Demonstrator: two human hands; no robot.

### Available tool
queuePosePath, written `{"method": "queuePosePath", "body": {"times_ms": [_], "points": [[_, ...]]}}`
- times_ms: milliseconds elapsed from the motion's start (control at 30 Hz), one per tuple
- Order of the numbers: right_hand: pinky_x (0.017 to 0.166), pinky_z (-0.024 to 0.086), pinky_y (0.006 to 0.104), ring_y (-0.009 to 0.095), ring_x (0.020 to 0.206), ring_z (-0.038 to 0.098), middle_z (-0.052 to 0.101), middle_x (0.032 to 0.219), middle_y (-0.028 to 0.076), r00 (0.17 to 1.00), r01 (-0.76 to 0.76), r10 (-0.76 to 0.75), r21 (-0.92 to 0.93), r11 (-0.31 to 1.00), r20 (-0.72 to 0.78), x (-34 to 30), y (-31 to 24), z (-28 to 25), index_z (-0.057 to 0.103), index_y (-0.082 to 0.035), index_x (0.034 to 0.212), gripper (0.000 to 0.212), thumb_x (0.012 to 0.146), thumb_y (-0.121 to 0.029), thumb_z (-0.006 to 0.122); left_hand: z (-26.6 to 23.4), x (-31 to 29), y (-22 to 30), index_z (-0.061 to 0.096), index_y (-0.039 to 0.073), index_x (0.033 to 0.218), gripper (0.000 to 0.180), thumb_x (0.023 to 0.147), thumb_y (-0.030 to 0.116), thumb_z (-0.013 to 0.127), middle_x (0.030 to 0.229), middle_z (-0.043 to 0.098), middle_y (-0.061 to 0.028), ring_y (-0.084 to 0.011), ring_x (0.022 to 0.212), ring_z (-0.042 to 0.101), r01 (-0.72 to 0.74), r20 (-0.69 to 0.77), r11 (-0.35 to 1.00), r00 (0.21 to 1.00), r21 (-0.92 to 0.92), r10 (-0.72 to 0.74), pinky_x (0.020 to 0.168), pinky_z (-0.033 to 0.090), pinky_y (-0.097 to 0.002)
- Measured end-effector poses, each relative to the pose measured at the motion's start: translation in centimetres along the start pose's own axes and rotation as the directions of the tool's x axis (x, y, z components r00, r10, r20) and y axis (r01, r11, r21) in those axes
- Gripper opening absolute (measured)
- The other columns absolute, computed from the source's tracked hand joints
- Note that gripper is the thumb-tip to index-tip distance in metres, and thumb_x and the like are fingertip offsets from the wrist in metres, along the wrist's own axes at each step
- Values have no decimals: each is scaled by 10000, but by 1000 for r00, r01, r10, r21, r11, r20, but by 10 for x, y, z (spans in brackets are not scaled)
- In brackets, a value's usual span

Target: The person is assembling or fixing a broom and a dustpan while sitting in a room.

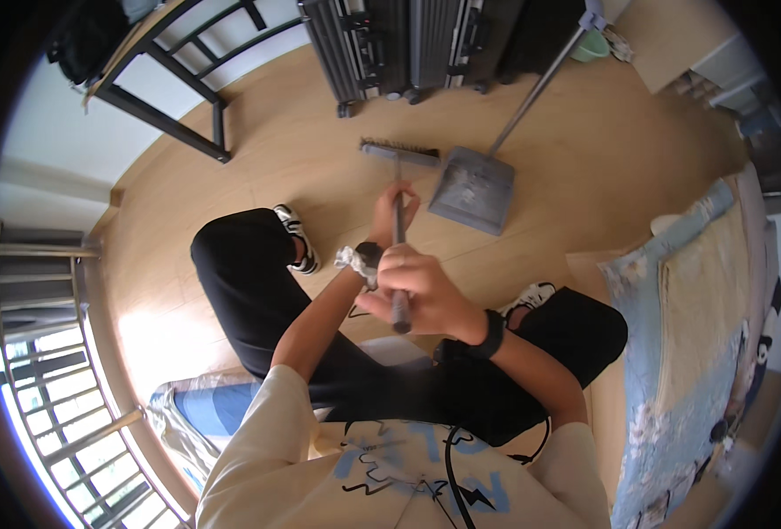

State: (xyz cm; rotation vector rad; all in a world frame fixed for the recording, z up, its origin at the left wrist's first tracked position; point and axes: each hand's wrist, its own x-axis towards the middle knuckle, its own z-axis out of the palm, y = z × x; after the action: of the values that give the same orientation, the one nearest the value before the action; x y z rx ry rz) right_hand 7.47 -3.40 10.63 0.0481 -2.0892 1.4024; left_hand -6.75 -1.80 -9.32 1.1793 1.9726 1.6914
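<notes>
I hold a broom by its long grey handle (pixel 399 227). My right hand (pixel 421 286), with a black band on its wrist, is closed round the handle close to its top end. Farther down, my left hand (pixel 395 209) is closed on the same handle; a white scrunchie (pixel 353 259) and a dark band circle that wrist. The broom head (pixel 401 153), with dark bristles along its far side, is at the floor beyond my hands. Just right of it lies a grey dustpan (pixel 472 189) with light debris in it, its long handle (pixel 539 88) slanting up to the far right.
Two dark ribbed suitcases (pixel 364 53) stand at the back. A black-framed table (pixel 166 115) is at the far left. A bed with blue floral bedding (pixel 650 353) lines the right, and a barred window (pixel 60 388) the left. My legs are spread, with shoes (pixel 298 238) on the wood floor.
</notes>
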Motion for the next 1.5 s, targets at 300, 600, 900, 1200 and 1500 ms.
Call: {"method": "queuePosePath", "body": {"times_ms": [300, 600, 900, 1200, 1500], "points": [[501, 338, 313, 223, 449, 362, 385, 480, 72, 982, -44, 26, -93, 995, -189, -7, -20, 20, 405, -27, 487, 319, 727, 28, 606, -13, -18, 23, 535, 12, 598, 193, 706, 132, 641, 583, 526, -144, -323, 528, 526, -107, 172, 980, 982, 168, 78, 545, 442, -373], [408, 272, 317, 225, 392, 333, 344, 462, 73, 996, -33, 41, 95, 995, -80, 5, -78, -4, 357, -38, 473, 353, 719, 49, 595, -36, -72, 97, 547, 34, 510, 244, 690, 178, 627, 508, 507, -136, -327, 491, 526, -17, 262, 958, 963, 286, -61, 464, 411, -387], [360, 275, 309, 236, 330, 358, 366, 424, 69, 974, -121, 75, 213, 970, 213, -5, -107, -49, 328, -57, 457, 377, 700, 63, 590, 8, -109, 120, 514, 28, 513, 266, 715, 154, 634, 514, 483, -147, -307, 457, 473, -40, 551, 999, 833, -26, 48, 455, 381, -380], [329, 194, 289, 144, 313, 321, 329, 445, 13, 841, -51, -245, 521, 852, 483, -22, -118, -165, 391, -45, 501, 294, 667, 34, 621, 83, -98, 186, 567, 38, 661, 119, 637, 129, 640, 685, 557, -142, -339, 743, 539, 19, 484, 999, 875, -29, -3, 676, 436, -402], [322, 191, 289, 157, 295, 300, 318, 426, 21, 872, 27, -276, 523, 852, 405, -29, -96, -160, 303, -70, 461, 336, 682, 18, 540, 69, -101, 161, 521, 5, 641, 195, 710, 151, 631, 662, 528, -175, -368, 677, 506, -42, 201, 999, 979, 33, 34, 608, 402, -431]]}}
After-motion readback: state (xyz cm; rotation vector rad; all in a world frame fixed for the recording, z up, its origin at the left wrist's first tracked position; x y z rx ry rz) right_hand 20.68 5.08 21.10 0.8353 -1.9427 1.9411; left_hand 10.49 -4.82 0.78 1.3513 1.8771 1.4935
